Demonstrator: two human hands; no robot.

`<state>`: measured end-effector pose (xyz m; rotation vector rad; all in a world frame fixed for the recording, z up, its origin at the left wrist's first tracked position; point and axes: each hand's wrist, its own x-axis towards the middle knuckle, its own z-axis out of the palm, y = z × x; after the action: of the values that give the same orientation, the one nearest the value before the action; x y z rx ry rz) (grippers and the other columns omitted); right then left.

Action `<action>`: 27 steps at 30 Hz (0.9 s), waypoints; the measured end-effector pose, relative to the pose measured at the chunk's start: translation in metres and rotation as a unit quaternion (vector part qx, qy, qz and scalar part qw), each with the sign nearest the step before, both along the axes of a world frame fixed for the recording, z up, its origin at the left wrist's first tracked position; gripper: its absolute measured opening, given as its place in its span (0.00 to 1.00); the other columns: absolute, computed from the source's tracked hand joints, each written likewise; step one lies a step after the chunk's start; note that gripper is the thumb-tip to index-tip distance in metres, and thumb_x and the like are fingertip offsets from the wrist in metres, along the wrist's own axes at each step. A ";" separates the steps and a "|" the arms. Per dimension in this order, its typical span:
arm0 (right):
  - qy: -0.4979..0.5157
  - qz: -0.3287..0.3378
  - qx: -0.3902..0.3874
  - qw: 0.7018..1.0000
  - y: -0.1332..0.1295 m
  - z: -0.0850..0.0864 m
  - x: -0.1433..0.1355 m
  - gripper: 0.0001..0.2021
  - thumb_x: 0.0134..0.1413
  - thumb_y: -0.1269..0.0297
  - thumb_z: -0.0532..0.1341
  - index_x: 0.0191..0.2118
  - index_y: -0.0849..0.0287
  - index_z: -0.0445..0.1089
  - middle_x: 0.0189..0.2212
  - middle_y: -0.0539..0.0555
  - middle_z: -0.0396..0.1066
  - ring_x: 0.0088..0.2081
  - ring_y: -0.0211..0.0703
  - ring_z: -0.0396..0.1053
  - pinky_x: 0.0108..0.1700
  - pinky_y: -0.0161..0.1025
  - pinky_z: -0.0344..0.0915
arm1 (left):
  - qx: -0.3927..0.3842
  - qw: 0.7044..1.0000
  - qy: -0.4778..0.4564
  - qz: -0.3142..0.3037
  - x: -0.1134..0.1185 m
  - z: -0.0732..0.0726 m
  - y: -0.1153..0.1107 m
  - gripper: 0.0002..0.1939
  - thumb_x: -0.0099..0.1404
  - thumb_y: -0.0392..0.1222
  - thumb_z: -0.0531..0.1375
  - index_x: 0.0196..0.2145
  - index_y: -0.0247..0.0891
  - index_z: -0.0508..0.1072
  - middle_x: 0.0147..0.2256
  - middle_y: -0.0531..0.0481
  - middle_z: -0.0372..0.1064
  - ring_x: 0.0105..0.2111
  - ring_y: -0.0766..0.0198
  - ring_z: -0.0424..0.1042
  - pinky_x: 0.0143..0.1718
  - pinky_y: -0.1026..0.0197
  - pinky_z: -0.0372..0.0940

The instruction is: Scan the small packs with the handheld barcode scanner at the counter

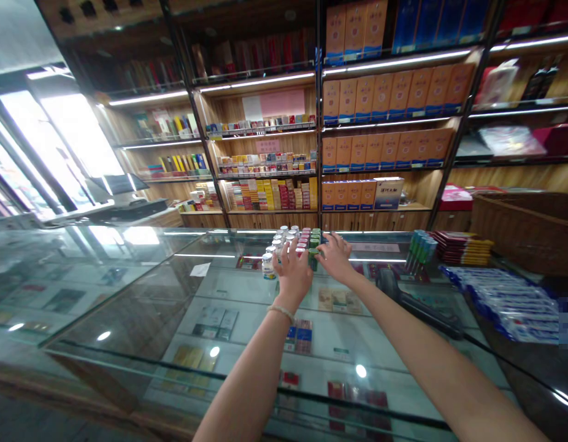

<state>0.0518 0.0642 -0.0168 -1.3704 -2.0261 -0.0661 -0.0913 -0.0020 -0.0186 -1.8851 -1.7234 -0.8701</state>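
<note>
Several small bottles stand in close rows on the glass counter: white-capped bottles (pixel 268 265) on the left, pink-capped bottles (pixel 305 236) in the middle, green-capped bottles (pixel 315 236) on the right. My left hand (pixel 293 273), with a beaded bracelet (pixel 281 312) at the wrist, reaches over the near end of the rows, fingers spread among the white and pink caps. On the other side, my right hand (pixel 337 258) has its fingers stretched along the green row. Its thumb side is at the nearest green cap; firm contact is hard to make out. The hands partly hide the nearest bottles.
A black handheld scanner (pixel 422 310) lies on the glass counter (pixel 247 307) beside my right forearm. Further right are green-blue tubes (pixel 421 248), stacked red and yellow packs (pixel 463 247), blue-white packets (pixel 505 301) and a wicker basket (pixel 527 230). Stocked shelves (pixel 376 123) line the back.
</note>
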 end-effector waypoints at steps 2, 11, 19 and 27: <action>0.002 -0.001 0.000 1.000 0.003 -0.005 -0.001 0.10 0.66 0.60 0.61 0.46 0.52 0.79 0.68 0.59 0.63 0.71 0.61 0.50 0.66 0.66 0.48 | -0.001 1.000 -0.007 -0.001 -0.001 0.001 0.001 0.21 0.61 0.36 0.61 0.51 0.49 0.79 0.72 0.45 0.57 0.71 0.43 0.55 0.70 0.30 0.42; 0.020 0.007 -0.012 1.000 -0.002 -0.009 -0.001 0.13 0.68 0.60 0.59 0.51 0.52 0.77 0.69 0.60 0.61 0.72 0.60 0.48 0.67 0.64 0.49 | 0.008 1.000 -0.019 -0.010 -0.004 0.003 0.004 0.22 0.62 0.35 0.59 0.52 0.51 0.79 0.71 0.46 0.58 0.71 0.43 0.54 0.69 0.30 0.41; 0.023 0.019 0.022 0.999 -0.011 -0.015 0.000 0.25 0.60 0.60 0.64 0.62 0.55 0.67 0.72 0.64 0.55 0.74 0.60 0.46 0.69 0.63 0.46 | 0.001 1.000 -0.008 -0.017 -0.005 0.005 0.003 0.23 0.62 0.34 0.60 0.51 0.53 0.80 0.72 0.49 0.57 0.71 0.43 0.54 0.70 0.29 0.40; -0.014 0.009 0.024 1.000 -0.010 -0.035 0.000 0.31 0.54 0.68 0.66 0.64 0.53 0.63 0.73 0.64 0.52 0.74 0.58 0.46 0.69 0.63 0.46 | 0.001 0.999 0.020 -0.025 -0.008 0.007 0.006 0.22 0.61 0.34 0.60 0.51 0.54 0.80 0.72 0.51 0.57 0.72 0.44 0.53 0.70 0.29 0.36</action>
<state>0.0515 0.0541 -0.0522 -1.3295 -2.0468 -0.1256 -0.0990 0.0036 -0.0115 -1.9377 -1.6578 -0.8475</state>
